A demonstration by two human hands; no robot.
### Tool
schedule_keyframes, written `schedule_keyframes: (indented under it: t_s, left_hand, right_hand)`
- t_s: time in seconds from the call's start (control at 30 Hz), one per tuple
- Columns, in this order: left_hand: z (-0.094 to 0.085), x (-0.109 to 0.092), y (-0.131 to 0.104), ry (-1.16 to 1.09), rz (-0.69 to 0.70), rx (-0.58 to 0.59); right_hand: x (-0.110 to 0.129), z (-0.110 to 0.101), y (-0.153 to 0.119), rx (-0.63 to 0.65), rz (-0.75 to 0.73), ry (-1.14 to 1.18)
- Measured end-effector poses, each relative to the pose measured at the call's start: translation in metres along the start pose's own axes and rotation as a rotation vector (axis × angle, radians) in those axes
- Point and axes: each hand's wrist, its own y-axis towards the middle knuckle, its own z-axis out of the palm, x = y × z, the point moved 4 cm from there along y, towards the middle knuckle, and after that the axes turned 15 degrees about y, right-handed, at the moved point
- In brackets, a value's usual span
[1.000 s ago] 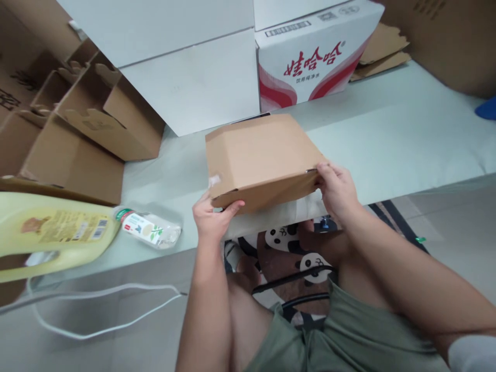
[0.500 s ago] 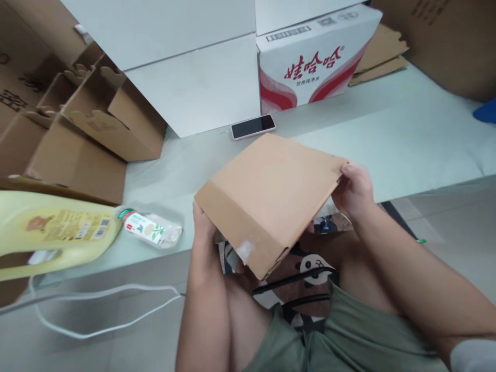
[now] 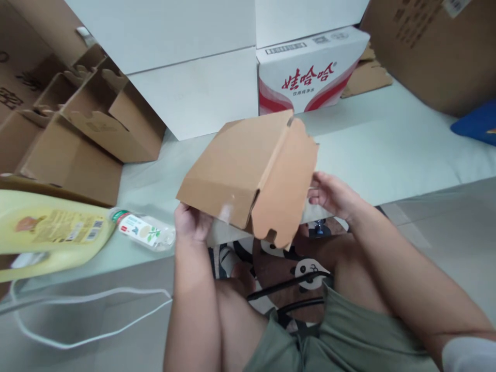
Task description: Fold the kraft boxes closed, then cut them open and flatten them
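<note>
Pale green tabletop: carton folded, flap unfastened

The left hand grips the carton's near-left corner, above the tabletop's front edge. Body appears formed; right-side flap appears left to secure. The right hand, loosely spread, is beside it; contact unconfirmed.

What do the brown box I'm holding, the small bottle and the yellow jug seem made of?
Brown box: matte cardboard, judging by its creases and notched flap. Small bottle: shiny and see-through, so plastic or glass; I can't tell which. Yellow jug: probably plastic with a low sheen, going by its smooth, rounded body.
</note>
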Motion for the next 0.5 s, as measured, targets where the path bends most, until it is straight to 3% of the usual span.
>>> schedule_keyframes:
  t_s: [0.07,0.2,0.33,0.43,0.5]
  left_hand:
    - [0.005,-0.002,-0.003,0.023,0.013,-0.025]
    - [0.012,-0.005,-0.009,0.345,0.227,0.003]
    - [0.02,-0.005,-0.02,0.827,0.469,0.262]
    - [0.022,-0.002,-0.028,0.992,0.408,0.496]
    - [0.022,-0.004,-0.031,0.955,0.334,0.588]
  right_hand:
    - [-0.003,0.01,-0.007,0.108,0.103,0.116]
    - [0.005,0.01,-0.012,0.012,0.044,0.254]
    - [0.003,0.004,-0.009,-0.045,0.107,0.143]
    - [-0.002,-0.001,-0.004,-0.135,0.169,-0.008]
    - [0.001,-0.004,-0.002,-0.205,0.144,-0.021]
